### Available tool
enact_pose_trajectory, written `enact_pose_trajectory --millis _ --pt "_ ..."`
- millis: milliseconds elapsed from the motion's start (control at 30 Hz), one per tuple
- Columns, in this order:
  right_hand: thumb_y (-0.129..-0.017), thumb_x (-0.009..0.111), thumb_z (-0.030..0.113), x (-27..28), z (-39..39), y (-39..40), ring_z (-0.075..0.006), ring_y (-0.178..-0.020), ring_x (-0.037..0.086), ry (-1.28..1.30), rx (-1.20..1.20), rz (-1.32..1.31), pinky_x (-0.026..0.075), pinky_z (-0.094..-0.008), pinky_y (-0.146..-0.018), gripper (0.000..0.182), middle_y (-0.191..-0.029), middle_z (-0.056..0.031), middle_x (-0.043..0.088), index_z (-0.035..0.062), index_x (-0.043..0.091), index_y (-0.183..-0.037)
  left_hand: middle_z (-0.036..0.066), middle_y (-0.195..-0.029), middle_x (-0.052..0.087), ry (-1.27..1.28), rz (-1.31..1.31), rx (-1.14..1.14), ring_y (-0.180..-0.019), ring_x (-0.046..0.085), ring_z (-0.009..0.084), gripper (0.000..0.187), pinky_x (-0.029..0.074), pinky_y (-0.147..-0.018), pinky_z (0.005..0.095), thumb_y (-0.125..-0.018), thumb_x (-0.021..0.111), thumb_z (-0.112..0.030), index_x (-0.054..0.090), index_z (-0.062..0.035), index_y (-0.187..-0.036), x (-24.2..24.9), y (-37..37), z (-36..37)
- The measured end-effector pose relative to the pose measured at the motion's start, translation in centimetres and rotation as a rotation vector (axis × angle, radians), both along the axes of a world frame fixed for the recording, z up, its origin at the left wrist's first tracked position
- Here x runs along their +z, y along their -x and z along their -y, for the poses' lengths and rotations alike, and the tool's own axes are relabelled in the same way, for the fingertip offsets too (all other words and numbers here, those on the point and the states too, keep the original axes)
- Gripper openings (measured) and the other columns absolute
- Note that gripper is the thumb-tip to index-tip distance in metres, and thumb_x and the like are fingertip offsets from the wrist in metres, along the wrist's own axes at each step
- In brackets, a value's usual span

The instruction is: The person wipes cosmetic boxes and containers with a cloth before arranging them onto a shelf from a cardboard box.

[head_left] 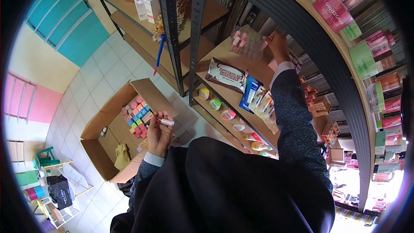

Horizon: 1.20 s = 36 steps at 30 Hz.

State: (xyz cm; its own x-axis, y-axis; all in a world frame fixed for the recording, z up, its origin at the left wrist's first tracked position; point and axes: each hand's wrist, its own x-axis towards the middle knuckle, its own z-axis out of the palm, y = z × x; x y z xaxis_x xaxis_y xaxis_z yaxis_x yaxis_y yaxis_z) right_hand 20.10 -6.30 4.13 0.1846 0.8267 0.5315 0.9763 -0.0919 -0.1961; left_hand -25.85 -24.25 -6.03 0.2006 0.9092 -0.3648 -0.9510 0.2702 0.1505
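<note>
My left hand, over the edge of an open cardboard box, has its fingers closed around a small pink-and-white cosmetic tube. On the shelf to the right, my right hand pinches a small pink tube at the right side of a clear plastic display stand. Several pink tubes stand at the left end of that stand. Inside the box lie rows of small pink, blue and green items, a small bottle and a yellowish cloth-like item.
Near the stand lie a chocolate lip glaze pack, a blue pack and several pale tubes. Round jars line the shelf below. A black metal upright rises between shelving bays. Cosmetic boxes fill the upper right shelf.
</note>
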Motion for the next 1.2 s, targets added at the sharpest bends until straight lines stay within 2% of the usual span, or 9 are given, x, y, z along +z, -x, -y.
enact_pose_trajectory --millis 633,733,800,867,900,933,1000,1100,1200 --pt "-0.071 0.056 0.063 -1.9 -1.6 -0.8 -0.0378 -0.087 0.060 0.201 -0.350 0.331 0.048 -0.0434 -0.074 0.065 -0.089 -0.0238 0.061 0.0004 0.063 -0.088 0.007 -0.097 0.057 0.023 0.001 -0.024 -0.100 0.053 0.0216 0.018 0.044 -0.087 0.0375 -0.091 0.047 -0.021 0.053 -0.0045 -0.093 -0.1 0.1 0.6" --pt "-0.074 0.052 0.062 2.9 0.8 2.5 -0.0368 -0.082 0.060 0.137 -0.291 0.107 0.048 -0.0443 -0.072 0.063 -0.082 -0.0215 0.063 0.0008 0.063 -0.084 0.009 -0.104 0.055 0.021 0.003 -0.029 -0.106 0.050 0.0231 0.019 0.043 -0.090 0.0382 -0.092 0.045 -0.022 0.053 -0.0042 -0.093 0.4 -0.4 0.5" --pt "-0.081 0.052 0.052 4.8 3.0 5.1 -0.0261 -0.068 0.063 0.073 -0.033 -0.206 0.049 -0.0363 -0.060 0.050 -0.069 -0.0133 0.063 0.0033 0.062 -0.079 0.011 -0.109 0.055 0.042 -0.007 0.006 -0.110 0.049 0.0237 0.019 0.043 -0.091 0.0385 -0.092 0.045 -0.022 0.053 -0.0046 -0.093 1.1 -1.4 0.1" --pt "-0.085 0.053 0.038 4.8 6.8 10.5 -0.0128 -0.056 0.059 0.275 0.182 -0.774 0.044 -0.0232 -0.047 0.032 -0.059 -0.0035 0.058 0.0067 0.060 -0.078 0.012 -0.118 0.051 0.043 0.022 -0.010 -0.113 0.047 0.0238 0.019 0.042 -0.092 0.0386 -0.091 0.045 -0.023 0.053 -0.0059 -0.096 1.8 -2.2 -0.4" --pt "-0.084 0.054 0.025 2.3 8.5 12.7 -0.0066 -0.047 0.049 0.398 0.392 -1.072 0.034 -0.0231 -0.041 0.021 -0.063 -0.0032 0.058 0.0063 0.056 -0.074 0.012 -0.118 0.051 0.051 0.006 0.021 -0.113 0.047 0.0238 0.019 0.042 -0.092 0.0386 -0.091 0.045 -0.023 0.053 -0.0059 -0.096 2.3 -2.5 -0.4" --pt "-0.081 0.057 0.021 1.8 11.5 17.0 -0.0072 -0.054 0.053 0.501 0.424 -1.155 0.038 -0.0222 -0.044 0.014 -0.065 -0.0030 0.059 0.0067 0.058 -0.081 0.012 -0.120 0.050 0.001 -0.003 -0.001 -0.114 0.047 0.0232 0.019 0.042 -0.092 0.0384 -0.091 0.046 -0.024 0.052 -0.0065 -0.096 2.9 -3.1 -0.6" --pt "-0.076 0.065 0.012 0.5 15.3 22.8 -0.0099 -0.073 0.057 0.630 0.722 -1.060 0.044 -0.0202 -0.064 0.024 -0.081 -0.0060 0.061 0.0072 0.059 -0.099 0.012 -0.121 0.050 -0.056 -0.013 -0.017 -0.114 0.047 0.0227 0.019 0.042 -0.093 0.0381 -0.091 0.046 -0.024 0.052 -0.0072 -0.097 3.9 -4.0 -1.0" --pt "-0.076 0.067 0.010 -2.6 16.4 26.5 -0.0110 -0.073 0.058 0.478 0.679 -1.240 0.045 -0.0221 -0.067 0.023 -0.085 -0.0076 0.061 0.0032 0.060 -0.097 0.012 -0.120 0.051 -0.090 -0.078 -0.081 -0.113 0.048 0.0217 0.018 0.042 -0.094 0.0363 -0.090 0.050 -0.024 0.051 -0.0071 -0.097 4.7 -4.7 -1.1" --pt "-0.076 0.066 0.008 -4.3 15.8 26.5 -0.0099 -0.074 0.057 0.265 0.752 -1.032 0.046 -0.0230 -0.065 0.018 -0.082 -0.0073 0.061 0.0010 0.062 -0.093 0.012 -0.119 0.051 -0.072 -0.091 -0.077 -0.112 0.049 0.0220 0.019 0.042 -0.094 0.0357 -0.089 0.051 -0.023 0.051 -0.0062 -0.098 4.5 -4.7 -1.1"
